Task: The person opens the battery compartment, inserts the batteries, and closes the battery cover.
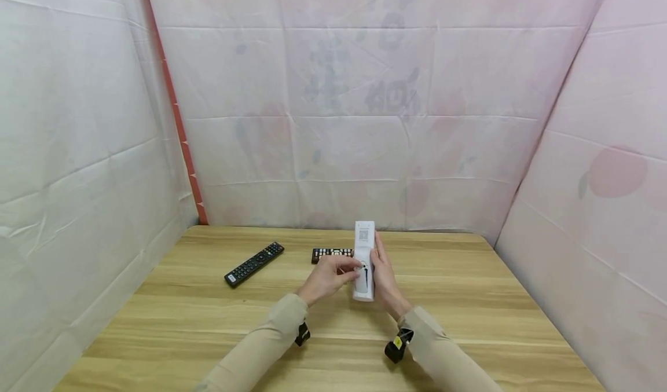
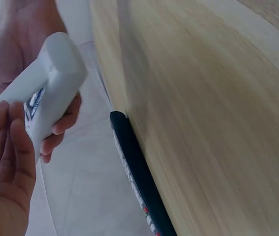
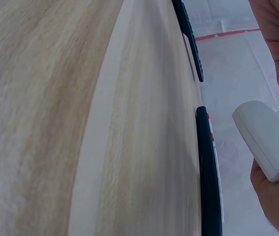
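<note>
A white remote control [image 1: 364, 242] stands raised over the table, its back with a printed square code facing me. Along its right side, my right hand [image 1: 385, 276] grips it, fingers wrapped around the body in the left wrist view. My left hand [image 1: 328, 277] is at the lower part of the back. There its thumb and fingers pinch the end of a white battery cover [image 2: 27, 84], tilted up from the remote. Beneath the cover, part of the battery compartment [image 2: 33, 104] shows, with something shiny inside. The right wrist view shows the remote's rounded white end [image 3: 264, 137].
A long black remote [image 1: 254, 264] lies slanted on the wooden table [image 1: 469, 299] at the left. A shorter black remote [image 1: 324, 253] with pale buttons lies behind my left hand, partly hidden by the white one. White cloth walls [image 1: 339, 149] enclose the table's back and sides.
</note>
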{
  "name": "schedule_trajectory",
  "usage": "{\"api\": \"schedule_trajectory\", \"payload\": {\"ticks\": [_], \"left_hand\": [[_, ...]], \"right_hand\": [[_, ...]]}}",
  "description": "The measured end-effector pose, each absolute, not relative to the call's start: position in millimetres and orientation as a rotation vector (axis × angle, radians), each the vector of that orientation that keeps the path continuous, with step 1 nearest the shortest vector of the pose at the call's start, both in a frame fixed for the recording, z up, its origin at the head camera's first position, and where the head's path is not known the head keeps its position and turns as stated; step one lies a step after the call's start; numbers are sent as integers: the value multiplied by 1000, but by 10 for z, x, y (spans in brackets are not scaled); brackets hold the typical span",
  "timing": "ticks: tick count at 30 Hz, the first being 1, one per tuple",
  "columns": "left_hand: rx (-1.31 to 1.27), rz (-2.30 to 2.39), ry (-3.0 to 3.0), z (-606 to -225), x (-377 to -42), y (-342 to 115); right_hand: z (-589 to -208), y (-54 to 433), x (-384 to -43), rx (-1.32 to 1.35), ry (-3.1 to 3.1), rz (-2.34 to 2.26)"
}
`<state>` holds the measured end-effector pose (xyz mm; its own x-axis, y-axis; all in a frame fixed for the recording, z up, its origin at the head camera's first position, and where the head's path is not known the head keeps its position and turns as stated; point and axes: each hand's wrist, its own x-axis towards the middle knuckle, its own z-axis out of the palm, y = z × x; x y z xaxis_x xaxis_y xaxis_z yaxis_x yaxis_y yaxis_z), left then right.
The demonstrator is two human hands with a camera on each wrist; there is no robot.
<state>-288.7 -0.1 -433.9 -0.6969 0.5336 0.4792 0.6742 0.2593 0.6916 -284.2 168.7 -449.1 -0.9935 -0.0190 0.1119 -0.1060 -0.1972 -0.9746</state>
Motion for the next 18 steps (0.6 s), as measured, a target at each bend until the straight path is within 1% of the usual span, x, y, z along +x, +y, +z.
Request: {"api": "schedule_trajectory", "payload": {"ticks": [9, 12, 18], "left_hand": [[-1185, -753, -2284, -4392, -2883, 4], [-1203, -670, -2278, -4418, -2889, 1], [-1249, -675, -2296, -4436, -2899, 31]], "right_hand": [[-4435, 1658, -2825, 154, -1945, 2387], [-4426, 1654, -2822, 162, -1945, 2382], [-4410, 1648, -2823, 150, -1947, 2366]]}}
